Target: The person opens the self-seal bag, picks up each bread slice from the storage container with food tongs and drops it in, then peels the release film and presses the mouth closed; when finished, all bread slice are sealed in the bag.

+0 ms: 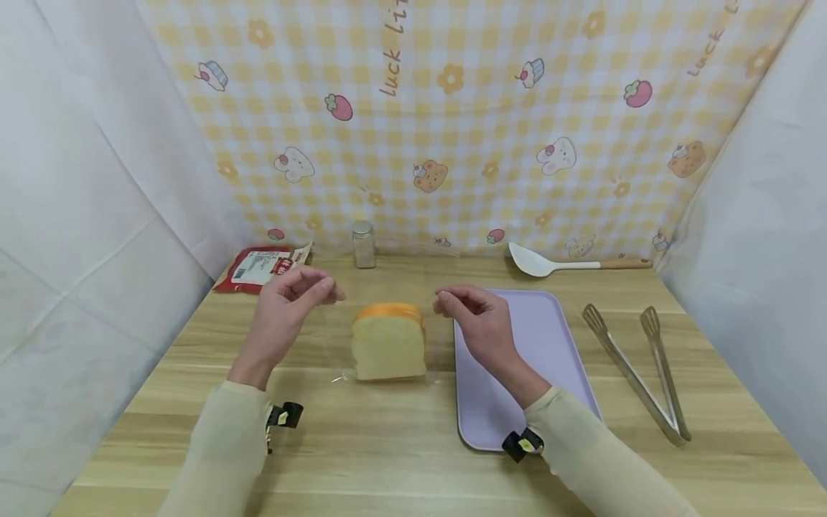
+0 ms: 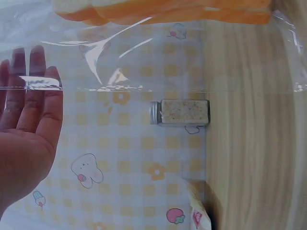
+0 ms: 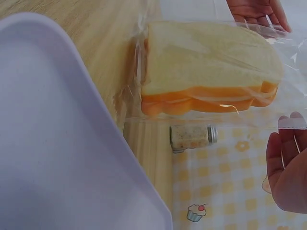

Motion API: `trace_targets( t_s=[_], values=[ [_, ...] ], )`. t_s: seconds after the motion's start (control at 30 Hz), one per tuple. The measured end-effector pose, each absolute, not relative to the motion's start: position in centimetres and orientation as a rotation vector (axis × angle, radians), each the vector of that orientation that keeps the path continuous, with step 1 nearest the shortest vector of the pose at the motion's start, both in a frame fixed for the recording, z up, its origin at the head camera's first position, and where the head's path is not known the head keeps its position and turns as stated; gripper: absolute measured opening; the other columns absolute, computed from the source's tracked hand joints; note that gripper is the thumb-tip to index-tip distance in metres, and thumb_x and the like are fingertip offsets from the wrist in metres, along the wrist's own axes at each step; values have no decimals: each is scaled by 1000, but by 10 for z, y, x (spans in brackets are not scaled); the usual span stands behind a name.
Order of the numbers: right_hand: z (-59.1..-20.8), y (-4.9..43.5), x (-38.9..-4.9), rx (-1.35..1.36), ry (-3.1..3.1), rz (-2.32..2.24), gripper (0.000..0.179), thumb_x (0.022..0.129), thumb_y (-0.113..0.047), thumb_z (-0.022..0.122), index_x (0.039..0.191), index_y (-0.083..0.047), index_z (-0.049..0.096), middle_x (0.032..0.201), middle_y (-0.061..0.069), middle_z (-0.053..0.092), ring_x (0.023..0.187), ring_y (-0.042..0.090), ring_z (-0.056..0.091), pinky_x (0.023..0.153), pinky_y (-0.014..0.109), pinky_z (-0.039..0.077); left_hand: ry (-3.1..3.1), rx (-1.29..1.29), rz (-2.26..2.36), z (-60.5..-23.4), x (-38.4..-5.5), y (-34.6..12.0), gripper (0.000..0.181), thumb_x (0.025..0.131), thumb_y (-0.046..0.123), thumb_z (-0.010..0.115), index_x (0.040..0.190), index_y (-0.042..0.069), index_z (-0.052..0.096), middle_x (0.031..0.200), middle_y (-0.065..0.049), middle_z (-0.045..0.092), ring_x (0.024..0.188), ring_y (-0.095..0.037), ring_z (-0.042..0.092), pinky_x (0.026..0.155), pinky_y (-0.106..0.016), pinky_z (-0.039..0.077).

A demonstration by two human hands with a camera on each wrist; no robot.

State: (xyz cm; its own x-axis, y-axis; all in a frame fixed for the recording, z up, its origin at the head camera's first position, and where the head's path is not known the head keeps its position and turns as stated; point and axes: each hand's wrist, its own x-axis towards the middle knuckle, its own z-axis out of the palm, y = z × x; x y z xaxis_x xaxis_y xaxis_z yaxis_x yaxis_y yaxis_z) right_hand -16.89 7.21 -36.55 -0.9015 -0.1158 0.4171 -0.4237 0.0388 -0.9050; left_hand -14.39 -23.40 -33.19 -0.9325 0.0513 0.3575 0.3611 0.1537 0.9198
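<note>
Sliced bread (image 1: 390,345) with an orange crust sits inside a clear plastic bag (image 3: 129,103), upright in front of me, its pale face toward me. My left hand (image 1: 291,305) pinches the bag's upper left side between thumb and fingers. On the other side, my right hand (image 1: 483,327) pinches the upper right side the same way. In the left wrist view, the see-through film (image 2: 240,62) overlaps the fingertips of the left hand (image 2: 31,115). The right wrist view has the right hand (image 3: 292,175) at the bag's edge and the left hand (image 3: 259,12) beyond the bread.
A lilac tray (image 1: 474,424) lies beneath my right forearm. Farther right are metal tongs (image 1: 636,377), spread apart. Along the back stand or lie a seasoning jar (image 1: 365,248), a red packet (image 1: 255,269) and a white spatula (image 1: 533,262) with a wooden handle end. A patterned curtain (image 1: 452,129) hangs behind.
</note>
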Motion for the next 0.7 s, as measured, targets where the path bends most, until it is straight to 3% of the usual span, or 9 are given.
trace_targets(
  t_s=[0.13,0.4,0.7],
  values=[
    [-366,73,-169,566,-2080,1938,17,102,-10,70,108,4,78,88,0,79,83,9,72,79,24,59,-2111,-408,-1858,-327,-146,-230,12,106,14,66,110,8,75,90,7,77,87,-10,74,89,-24,60],
    [-366,77,-169,530,-2087,1931,18,102,-14,70,105,2,78,90,12,79,82,11,71,79,25,59,-1955,-439,-1966,-326,-144,-225,18,106,12,64,109,-3,72,98,3,80,94,-18,78,91,-29,61],
    [-363,78,-170,504,-2099,1923,22,103,-14,69,106,5,77,93,22,77,83,17,71,80,29,60,-1761,-474,-2133,-329,-143,-218,13,107,9,62,101,3,73,98,-2,82,92,-17,80,91,-33,62]
  ],
)
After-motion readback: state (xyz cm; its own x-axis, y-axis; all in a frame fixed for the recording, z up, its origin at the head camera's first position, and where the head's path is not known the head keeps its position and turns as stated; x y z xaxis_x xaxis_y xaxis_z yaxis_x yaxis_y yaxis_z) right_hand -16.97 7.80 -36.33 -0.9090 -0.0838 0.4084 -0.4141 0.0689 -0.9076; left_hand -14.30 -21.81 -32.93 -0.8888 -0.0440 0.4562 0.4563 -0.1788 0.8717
